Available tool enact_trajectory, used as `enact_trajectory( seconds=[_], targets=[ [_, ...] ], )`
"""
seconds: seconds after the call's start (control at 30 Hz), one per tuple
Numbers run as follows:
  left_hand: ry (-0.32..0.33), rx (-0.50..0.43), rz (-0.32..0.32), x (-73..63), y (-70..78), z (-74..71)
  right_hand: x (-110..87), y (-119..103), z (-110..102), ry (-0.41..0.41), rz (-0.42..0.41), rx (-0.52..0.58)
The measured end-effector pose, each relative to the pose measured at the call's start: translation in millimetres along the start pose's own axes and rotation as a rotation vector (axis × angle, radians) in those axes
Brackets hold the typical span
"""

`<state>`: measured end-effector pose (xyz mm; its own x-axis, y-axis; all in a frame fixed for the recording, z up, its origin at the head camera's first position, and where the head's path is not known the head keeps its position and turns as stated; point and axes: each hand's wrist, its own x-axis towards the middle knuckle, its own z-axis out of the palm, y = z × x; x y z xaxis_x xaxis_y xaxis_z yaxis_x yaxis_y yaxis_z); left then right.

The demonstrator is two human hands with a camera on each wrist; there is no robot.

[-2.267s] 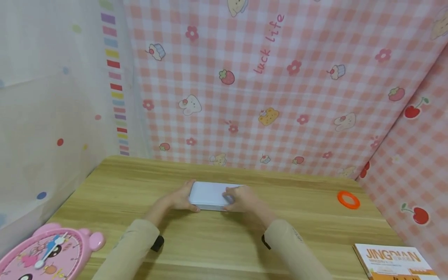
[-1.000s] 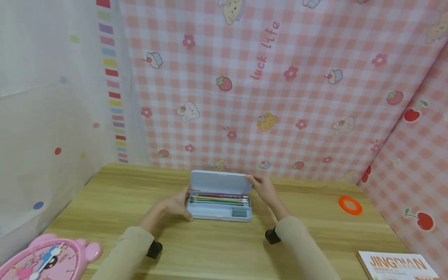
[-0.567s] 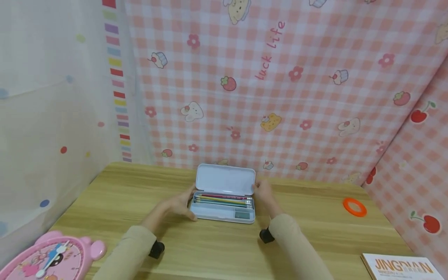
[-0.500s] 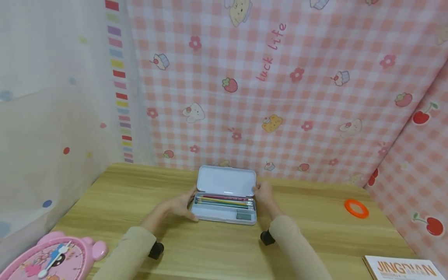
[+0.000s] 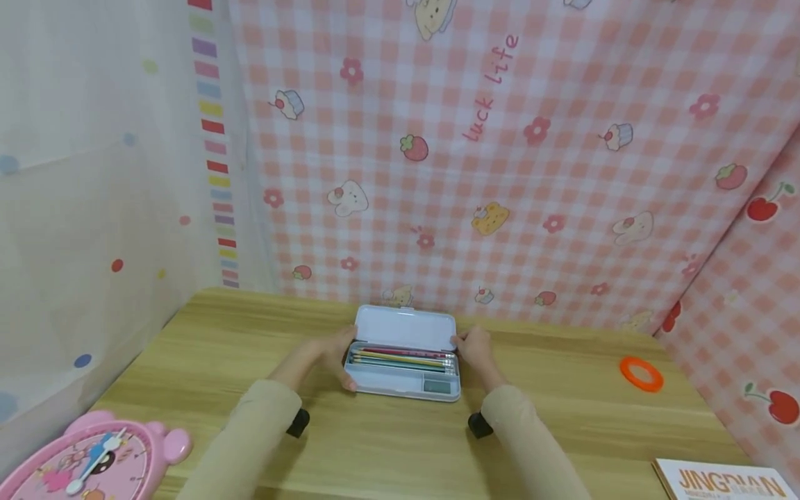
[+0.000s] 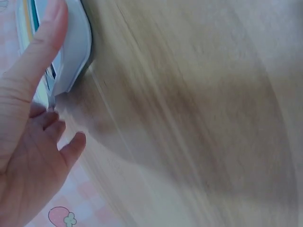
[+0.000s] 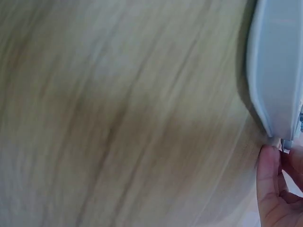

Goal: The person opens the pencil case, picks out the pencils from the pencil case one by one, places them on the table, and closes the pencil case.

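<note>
A white pencil case lies on the wooden table with its lid tilted back. Inside are several pencils in the rear part and a dark green block at the front right. My left hand grips the case's left end, thumb at the front corner and fingers round the back by the lid. In the left wrist view, the thumb overlaps the case end. My right hand pinches the lid's lower right corner near the hinge; its fingertips sit behind the case end in the right wrist view.
A pink clock stands at the front left. To the right lie an orange ring and, nearer, a white and orange book. A checked pink cloth hangs behind the table's far edge.
The pencil case was closed at first; the lid has swung up and back, lately leaning further. My right hand went from the case's top to the lid's corner; my left fingers moved up beside the lid.
</note>
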<state>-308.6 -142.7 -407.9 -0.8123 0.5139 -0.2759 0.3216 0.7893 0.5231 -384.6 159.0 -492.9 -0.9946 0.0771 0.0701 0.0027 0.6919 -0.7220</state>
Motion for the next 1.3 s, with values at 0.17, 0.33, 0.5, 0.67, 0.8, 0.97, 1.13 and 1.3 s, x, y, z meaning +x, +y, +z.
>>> enact_trajectory(
  seconds=[0.17, 0.33, 0.5, 0.67, 0.8, 0.97, 1.13, 1.3],
  targets=[
    [-0.043, 0.03, -0.1, 3.0, 5.8, -3.7, -41.5, -50.7, -32.6, 0.002, -0.042, -0.041],
    [-0.066, 0.048, -0.168, 3.0, 9.2, -6.6, -49.7, -63.6, -41.6, -0.098, -0.233, -0.118],
    [-0.082, 0.061, -0.188, 2.0, 12.6, -10.6, -51.0, -71.8, -44.8, -0.319, -0.471, -0.233],
    [-0.086, 0.069, -0.181, 2.1, 13.4, -11.2, -53.7, -80.5, -44.8, -0.419, -0.546, -0.276],
    [-0.081, 0.051, -0.176, 2.2, 11.6, -9.3, -55.4, -84.6, -43.2, -0.437, -0.605, -0.316],
    [-0.095, 0.023, -0.182, 1.2, 11.8, -8.1, -56.3, -86.7, -37.9, -0.429, -0.637, -0.482],
    [-0.096, 0.005, -0.185, 0.9, 12.8, -7.6, -57.2, -87.9, -33.1, -0.398, -0.65, -0.621],
    [-0.088, -0.016, -0.186, 3.1, 8.7, -6.2, -57.9, -85.0, -34.7, -0.325, -0.674, -0.71]
  ],
)
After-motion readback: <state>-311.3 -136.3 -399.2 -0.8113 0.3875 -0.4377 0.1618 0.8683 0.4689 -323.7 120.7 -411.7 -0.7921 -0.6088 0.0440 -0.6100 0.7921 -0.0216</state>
